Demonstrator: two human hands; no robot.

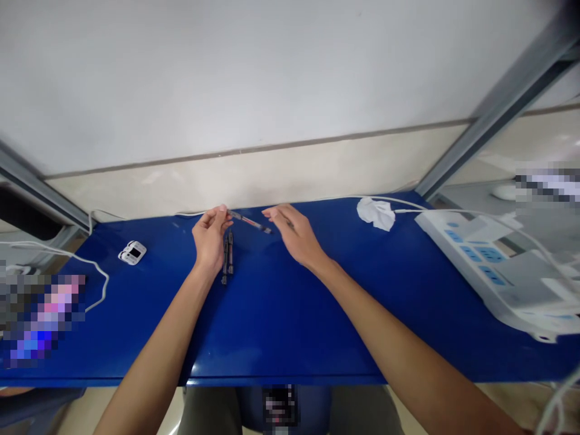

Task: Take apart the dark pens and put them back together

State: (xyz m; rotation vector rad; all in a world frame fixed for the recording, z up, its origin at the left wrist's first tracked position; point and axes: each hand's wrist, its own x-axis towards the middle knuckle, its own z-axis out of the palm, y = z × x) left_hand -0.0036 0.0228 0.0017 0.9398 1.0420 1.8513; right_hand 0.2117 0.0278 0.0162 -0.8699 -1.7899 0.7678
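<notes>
Between the thumb and fingertips of my left hand (211, 237) is one end of a pen (248, 221), a slim dark and clear one with a reddish mark. It slants down to the right, its far end close to my right hand (295, 234) but apart from it. The right hand's fingers are bent together, pointing left, and a small dark piece shows between them; its kind is unclear. Beside my left hand, two more dark pens (231, 254) lie next to each other on the blue table (281, 320).
A small white device with a dark screen (135, 252) lies left. Crumpled white tissue (376, 213) sits back right, touching a white cable (410, 211). A large white and blue machine (480, 260) fills the right side. A wall (272, 175) closes off the back.
</notes>
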